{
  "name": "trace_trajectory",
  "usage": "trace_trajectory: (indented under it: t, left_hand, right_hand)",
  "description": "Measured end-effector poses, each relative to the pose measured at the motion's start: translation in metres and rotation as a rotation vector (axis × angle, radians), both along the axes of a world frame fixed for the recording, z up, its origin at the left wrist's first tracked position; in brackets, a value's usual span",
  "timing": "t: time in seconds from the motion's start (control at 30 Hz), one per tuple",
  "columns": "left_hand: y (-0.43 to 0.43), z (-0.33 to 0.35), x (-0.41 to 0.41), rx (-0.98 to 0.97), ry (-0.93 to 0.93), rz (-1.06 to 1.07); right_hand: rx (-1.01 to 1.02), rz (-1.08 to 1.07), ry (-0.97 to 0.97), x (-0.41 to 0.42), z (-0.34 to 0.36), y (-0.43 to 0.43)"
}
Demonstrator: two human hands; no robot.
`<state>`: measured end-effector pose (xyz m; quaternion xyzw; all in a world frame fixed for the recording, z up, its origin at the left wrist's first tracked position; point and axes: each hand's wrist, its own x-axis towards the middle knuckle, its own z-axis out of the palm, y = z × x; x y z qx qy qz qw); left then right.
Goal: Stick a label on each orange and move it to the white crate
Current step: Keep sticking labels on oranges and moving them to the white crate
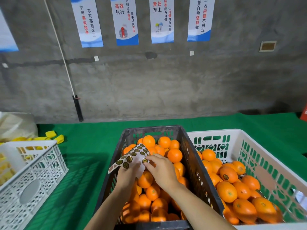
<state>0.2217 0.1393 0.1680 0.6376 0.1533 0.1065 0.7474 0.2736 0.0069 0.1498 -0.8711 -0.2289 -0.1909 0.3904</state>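
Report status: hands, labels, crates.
Left hand grips label sheet over black crate. Right hand pinches one label on the sheet. White crate partly filled, one labelled orange showing. Crates side by side, nothing between.

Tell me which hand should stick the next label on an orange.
The right hand: it pinches a round dark-and-gold label over the oranges in the black plastic crate; the left hand holds the white sticker sheet.

**Obscured and cropped items**
Black crate [196,165]: near wall cut by bottom edge; oranges [174,155] partly hidden under both hands. White crate [249,141]: right corner out of frame. Second white crate [33,180]: cropped left and below. Left hand [127,176]: fingers hidden behind label sheet [132,154]. Right hand [162,170]: fingertips cover part of one label [145,161], print too small to read. Posters [127,22]: tops cropped. Red object [304,113]: mostly off right edge.
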Motion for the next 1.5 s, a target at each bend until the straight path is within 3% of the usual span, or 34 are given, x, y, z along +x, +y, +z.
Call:
trace_trajectory:
  t: [0.23,0.4,0.57,0.7,0.9,1.1,1.5]
  left_hand:
    - [-0.001,-0.002,0.004,-0.011,0.023,0.062]
    - [0.003,-0.005,0.005,0.019,-0.039,0.242]
    - [0.007,-0.005,0.007,0.047,-0.02,0.373]
    - [0.01,-0.006,0.01,0.057,0.015,0.437]
    - [0.014,-0.005,0.009,0.04,0.056,0.507]
    - [0.012,-0.006,0.011,0.057,0.075,0.499]
    - [0.011,-0.005,0.011,0.062,0.067,0.5]
  right_hand:
    - [-0.009,0.016,-0.063,-0.002,-0.001,-0.001]
    - [0.149,-0.01,-0.024,-0.003,0.001,0.001]
    - [0.081,0.012,0.357,0.004,-0.006,-0.001]
    - [0.089,0.32,0.723,-0.004,-0.008,0.011]
    - [-0.071,0.47,0.946,-0.01,-0.015,0.022]
    - [-0.246,0.51,0.965,-0.012,-0.019,0.021]
    - [-0.286,0.449,0.829,-0.016,-0.015,0.023]
